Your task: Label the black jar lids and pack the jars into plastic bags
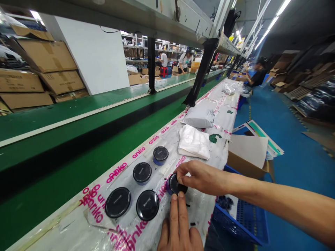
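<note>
A round container with a black lid and a bluish side sits on the covered bench. My right hand reaches in from the right, thumb and forefinger pinched together on top of this lid; whatever is between the fingertips is hidden. From below comes my left hand, its fingers stretched out, two fingertips touching the lid's near edge. More black-lidded containers stand to the left: a small one, one nearer, a large one and another beside it.
A folded white bag and a grey plastic packet lie farther along the bench. A green conveyor runs along the left, with black posts beside it. A blue basket and open carton stand right. Other people work farther off.
</note>
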### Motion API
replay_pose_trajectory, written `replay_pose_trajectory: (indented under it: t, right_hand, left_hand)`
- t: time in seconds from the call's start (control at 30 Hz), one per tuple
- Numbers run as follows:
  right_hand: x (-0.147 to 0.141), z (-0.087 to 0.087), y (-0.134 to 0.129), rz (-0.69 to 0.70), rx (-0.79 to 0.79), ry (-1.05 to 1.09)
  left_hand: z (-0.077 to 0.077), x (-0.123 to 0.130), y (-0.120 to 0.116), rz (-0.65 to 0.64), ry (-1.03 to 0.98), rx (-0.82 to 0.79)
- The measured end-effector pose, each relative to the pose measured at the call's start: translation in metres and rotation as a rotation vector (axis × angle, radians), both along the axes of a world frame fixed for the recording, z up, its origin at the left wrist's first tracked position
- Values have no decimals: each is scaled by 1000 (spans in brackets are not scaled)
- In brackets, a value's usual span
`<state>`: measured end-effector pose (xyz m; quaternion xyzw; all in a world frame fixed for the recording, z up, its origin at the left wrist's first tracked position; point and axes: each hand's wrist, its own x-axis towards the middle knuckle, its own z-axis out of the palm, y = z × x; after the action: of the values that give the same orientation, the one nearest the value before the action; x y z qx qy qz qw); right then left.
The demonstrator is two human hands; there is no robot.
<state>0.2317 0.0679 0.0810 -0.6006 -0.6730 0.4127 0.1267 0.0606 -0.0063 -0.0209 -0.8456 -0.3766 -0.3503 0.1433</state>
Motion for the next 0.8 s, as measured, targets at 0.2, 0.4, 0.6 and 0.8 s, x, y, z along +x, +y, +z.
replay_pose_trajectory:
  t: [0.2,0.4,0.6,0.8]
  right_hand:
    - [0,-2,-1,-9,9,-16]
    - [-3,-1,-2,-14,33,-37]
    - [-3,-3,-2,-11,51,-43]
    - [-3,-6,-3,-29,59,-35]
  left_hand:
    - [-1,0,-1,-4,9,-10]
    - [-4,0,-3,-8,21,-15]
    - [-5,0,-4,-6,15,-32]
    - [-6,1,-5,3,13,-34]
